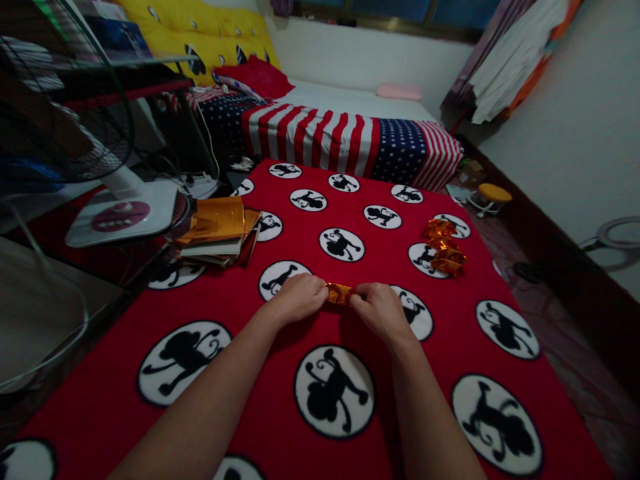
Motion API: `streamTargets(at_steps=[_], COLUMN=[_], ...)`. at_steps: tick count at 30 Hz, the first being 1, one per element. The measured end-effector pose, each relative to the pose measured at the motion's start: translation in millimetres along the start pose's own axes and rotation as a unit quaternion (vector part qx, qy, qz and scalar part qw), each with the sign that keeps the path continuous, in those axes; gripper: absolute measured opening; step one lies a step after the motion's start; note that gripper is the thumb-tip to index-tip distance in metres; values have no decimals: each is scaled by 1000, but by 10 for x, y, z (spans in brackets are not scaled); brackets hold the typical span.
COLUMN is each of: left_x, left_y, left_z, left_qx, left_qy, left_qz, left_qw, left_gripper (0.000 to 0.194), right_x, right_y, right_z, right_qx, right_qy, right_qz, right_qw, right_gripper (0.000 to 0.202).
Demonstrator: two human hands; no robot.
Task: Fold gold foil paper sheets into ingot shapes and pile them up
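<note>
At the frame's centre, my left hand [303,297] and right hand [380,312] each pinch one end of the foil [339,294], shiny, orange-gold and creased; an even, gentle grip should spare it tearing. Red cloth [345,217] with round monkey patches lies beneath. Flat sheets [217,220] stack at left; glossy, crumpled pieces [447,253] cluster at right.

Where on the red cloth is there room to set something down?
The red cloth is free between the sheet stack and crumpled foil, beyond the left hand and right hand, and again between the forearms. It is crowded at the left edge, where the stack lies near the fan base, and around the orange piece both hands hold.
</note>
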State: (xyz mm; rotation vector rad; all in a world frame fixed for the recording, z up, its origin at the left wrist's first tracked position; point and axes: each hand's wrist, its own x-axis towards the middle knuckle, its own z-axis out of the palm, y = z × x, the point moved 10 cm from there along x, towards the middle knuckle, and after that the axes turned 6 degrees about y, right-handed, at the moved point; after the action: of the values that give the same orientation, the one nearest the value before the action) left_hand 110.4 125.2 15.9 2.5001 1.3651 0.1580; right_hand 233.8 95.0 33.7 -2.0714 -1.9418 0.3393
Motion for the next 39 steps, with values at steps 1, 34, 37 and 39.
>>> streamTargets(at_steps=[1,34,37,39], left_x=[-2,-21,-21,-23], left_y=[2,-4,-26,-41], left_z=[4,24,46,74], left_qx=[2,-60,-96,-136], left_qy=[0,-24,-40,-58], left_qz=[0,54,50,44], left_qw=[1000,996,993,988], left_gripper=[41,30,29,29], right_x=[2,-26,-26,-24], right_y=[-1,31,20,13], right_z=[3,65,65,61], right_qx=[2,65,68,76], right_qy=[0,-43,-49,-52], right_qz=[-1,-26,-26,-26], right_qw=[1000,997,996,995], right_gripper=[24,21,21,22])
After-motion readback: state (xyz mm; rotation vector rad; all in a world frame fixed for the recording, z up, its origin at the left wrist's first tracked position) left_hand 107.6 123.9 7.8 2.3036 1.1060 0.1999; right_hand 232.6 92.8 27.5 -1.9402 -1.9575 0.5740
